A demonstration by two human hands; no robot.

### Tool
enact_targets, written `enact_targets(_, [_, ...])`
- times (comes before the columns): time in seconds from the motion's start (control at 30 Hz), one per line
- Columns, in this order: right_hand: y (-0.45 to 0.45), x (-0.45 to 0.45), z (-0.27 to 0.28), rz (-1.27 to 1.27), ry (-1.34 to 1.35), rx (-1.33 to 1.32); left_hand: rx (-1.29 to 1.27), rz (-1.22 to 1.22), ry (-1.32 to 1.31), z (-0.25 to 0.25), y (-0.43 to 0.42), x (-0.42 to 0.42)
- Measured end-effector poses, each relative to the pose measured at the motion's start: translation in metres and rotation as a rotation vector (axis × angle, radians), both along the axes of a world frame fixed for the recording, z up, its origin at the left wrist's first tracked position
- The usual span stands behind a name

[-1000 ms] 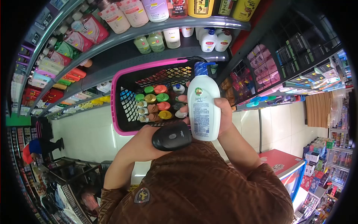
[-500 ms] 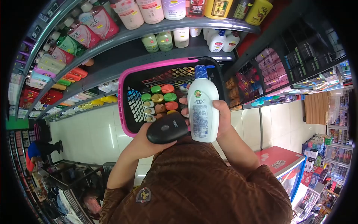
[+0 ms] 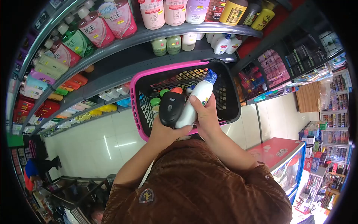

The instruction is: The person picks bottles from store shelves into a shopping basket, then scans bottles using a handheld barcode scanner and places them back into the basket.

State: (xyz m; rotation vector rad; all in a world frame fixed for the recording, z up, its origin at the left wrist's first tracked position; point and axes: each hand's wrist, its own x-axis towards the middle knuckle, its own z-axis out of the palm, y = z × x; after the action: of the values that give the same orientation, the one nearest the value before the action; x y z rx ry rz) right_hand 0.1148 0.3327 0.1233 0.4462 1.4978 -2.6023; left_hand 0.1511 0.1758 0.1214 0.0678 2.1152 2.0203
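My left hand (image 3: 163, 133) is closed around a black handheld device (image 3: 172, 108), its thumb reaching the base of a white pump bottle (image 3: 196, 103). The bottle has a blue top and tilts up to the right. My right hand (image 3: 207, 115) grips its side, thumb across the front. Both objects are over a black basket with a pink rim (image 3: 135, 108). Inside the basket, green caps (image 3: 155, 101) and an orange cap (image 3: 176, 90) show; the device and bottle hide other contents.
Shelves of bottles (image 3: 89, 28) curve across the top and left. Black wire racks (image 3: 272, 67) stand at the right. A red-topped cabinet (image 3: 274, 151) is at the lower right. At the far left, a person (image 3: 33, 170) bends over.
The bottle has turned from upright, label facing me, to tilted with its side showing. The device now stands more upright beside it. The basket and shelves have shifted right in view.
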Motion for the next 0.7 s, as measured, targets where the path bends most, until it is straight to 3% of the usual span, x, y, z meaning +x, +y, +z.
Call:
enact_targets(0.17, [0.007,0.006,0.007,-0.055,-0.040,-0.099,0.216,-0.078,-0.040,-0.029,-0.028,-0.005])
enact_targets(0.23, [0.037,0.001,-0.001,0.005,0.018,0.207,0.288,-0.137,0.034,-0.034,-0.031,-0.004])
enact_targets(0.3, [0.049,-0.008,0.018,-0.047,0.061,0.498,0.168,-0.155,0.130,-0.040,-0.033,-0.004])
enact_targets(0.37, [0.078,-0.017,0.023,0.164,-0.114,0.396,0.000,-0.215,-0.078,-0.028,-0.029,0.000])
enact_targets(0.4, [0.083,-0.020,0.021,0.168,-0.113,0.398,0.071,-0.169,-0.134,-0.036,-0.023,0.002])
enact_targets(0.5, [0.101,-0.034,0.010,0.223,-0.157,0.482,-0.104,-0.112,0.047,-0.051,-0.010,-0.003])
enact_targets(0.6, [0.112,-0.058,0.008,0.031,0.125,0.609,-0.098,0.085,-0.136,-0.047,0.010,-0.001])
enact_targets(0.7, [0.135,-0.094,0.013,-0.107,0.281,0.816,0.054,0.212,-0.064,-0.059,0.016,-0.002])
